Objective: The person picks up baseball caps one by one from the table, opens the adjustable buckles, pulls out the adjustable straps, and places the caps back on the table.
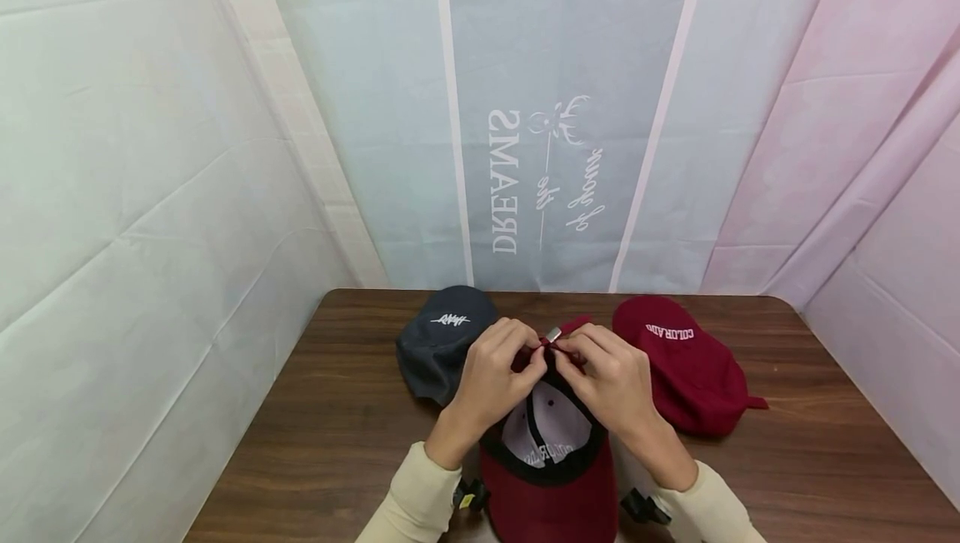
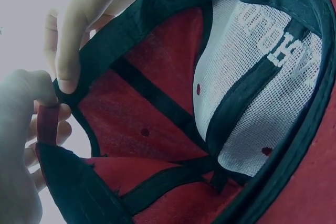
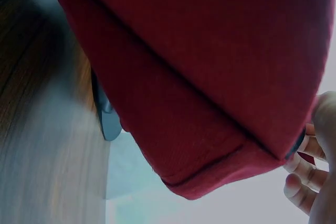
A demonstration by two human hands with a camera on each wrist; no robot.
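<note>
A dark red baseball cap is held upside down, its brim towards me and its inside facing up. In the left wrist view its white mesh front lining and dark sweatband show. My left hand pinches the cap's back strap between thumb and finger. Close beside it, my right hand pinches the back edge where strap and sweatband meet. A silver buckle sits on the strap between the hands, with a red strap end sticking out beyond. The right wrist view shows the cap's outer crown.
On the brown wooden table, a dark grey cap with white lettering lies to the left. Another red cap, lettered COLORADO, lies on the right. A printed cloth backdrop hangs behind the table.
</note>
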